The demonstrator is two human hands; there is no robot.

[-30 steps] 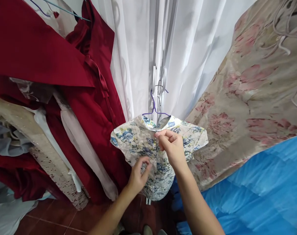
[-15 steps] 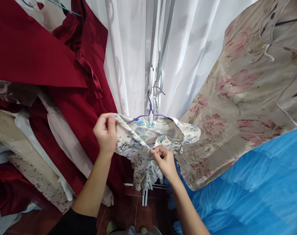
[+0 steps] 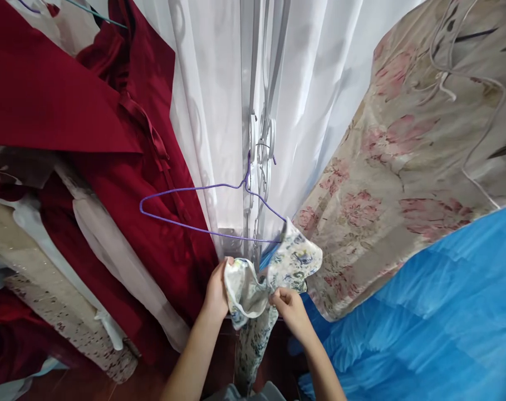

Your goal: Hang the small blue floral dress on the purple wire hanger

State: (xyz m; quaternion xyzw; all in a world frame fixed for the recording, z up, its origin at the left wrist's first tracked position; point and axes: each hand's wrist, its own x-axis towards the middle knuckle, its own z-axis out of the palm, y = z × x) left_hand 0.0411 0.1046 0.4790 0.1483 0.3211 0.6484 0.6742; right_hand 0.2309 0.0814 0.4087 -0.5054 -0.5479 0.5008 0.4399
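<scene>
A white garment with a blue and green floral print [image 3: 296, 257] hangs by one shoulder from the right arm of a purple wire hanger [image 3: 186, 223]. The hanger's left side is bare. My left hand [image 3: 217, 292] is closed on the garment's loose shoulder, below the hanger's lower bar. With pinched fingers, my right hand [image 3: 286, 306] grips the fabric near the front of the neckline. The lower part of the garment drops in a narrow fold toward the floor.
Dark red garments [image 3: 111, 167] hang on the left, beside a pale sequined one [image 3: 69, 312]. A beige dress with pink flowers [image 3: 361, 206] and a blue ruffled skirt [image 3: 423, 301] fill the right. Behind the metal stand [image 3: 253, 83] are white curtains [image 3: 219, 111].
The garment's left shoulder has come off the hanger, leaving that side bare. My left hand has moved down and right with the fabric; my right hand has lowered slightly.
</scene>
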